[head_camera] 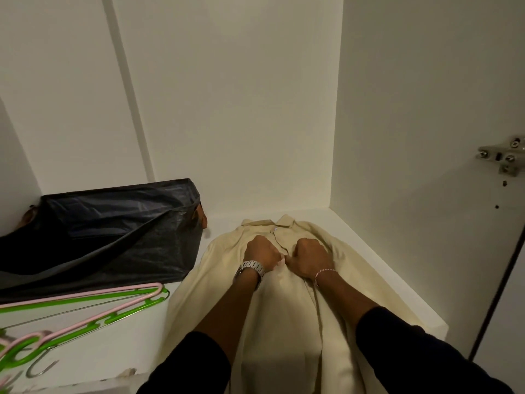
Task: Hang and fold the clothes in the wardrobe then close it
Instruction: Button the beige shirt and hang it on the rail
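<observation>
A cream button-up shirt [287,322] lies front-up on the white wardrobe shelf [369,260], collar toward the back wall, its lower part hanging over the shelf's front edge. My left hand [260,253], with a metal watch on the wrist, pinches the left side of the shirt's button placket at chest height. Just to the right, my right hand [311,257], with a red and white string bracelet, has its fingers curled on the other side of the placket. The two hands almost touch.
A black bag [113,231] with brown leather trim sits on the shelf's left, close to the shirt. Green and pink plastic hangers [93,311] lie in front of it. The wardrobe's side wall and a metal door hinge [502,156] are on the right.
</observation>
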